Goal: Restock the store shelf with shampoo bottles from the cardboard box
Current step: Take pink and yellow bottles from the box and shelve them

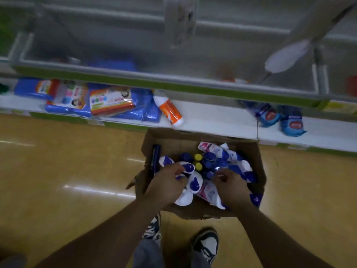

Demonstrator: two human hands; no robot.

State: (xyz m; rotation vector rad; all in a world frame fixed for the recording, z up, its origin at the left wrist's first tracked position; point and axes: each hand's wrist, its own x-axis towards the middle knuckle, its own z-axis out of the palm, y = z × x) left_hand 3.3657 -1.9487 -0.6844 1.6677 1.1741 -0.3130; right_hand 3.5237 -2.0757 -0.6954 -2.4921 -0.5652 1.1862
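We've got both hands down in the cardboard box (257, 157). It sits on the floor (58, 161) w/ its far wall against the front edge of the bottom shelf (212, 118). The shampoo bottles (222, 161) are in there as a loose jumble. Some stand upright w/ blue caps up near the box's centre, others lie flat along its right and near walls. We see none of them on the shelf yet.

Left hand (166, 184): fingers curled over a white bottle (185, 200) by the box's near-left corner, thumb up beside a blue cap. Right hand (231, 188): fingers bent, tips close together among the caps. It's too blurred for us to tell whether they've got hold of anything.

Handling, our guess:
- Plastic, fairly stiff, prob. full, so moderate weight and not fragile.
- Glossy walls + labels look slippery, esp. if we grab several at once.
- Flip caps might pop if lifted by the cap alone, so we'd wrap round the body just below the shoulder, thumb one side, fingers opp.
- For the flat ones, we'd get fingertips under the waist first.

On the bottom shelf there are blue packs (116, 105) toward the left end. An orange-and-white bottle (169, 111) lies on its side near the front edge, and blue pouches (270, 115) sit further right. The bare stretch between those last two is just beyond the box.
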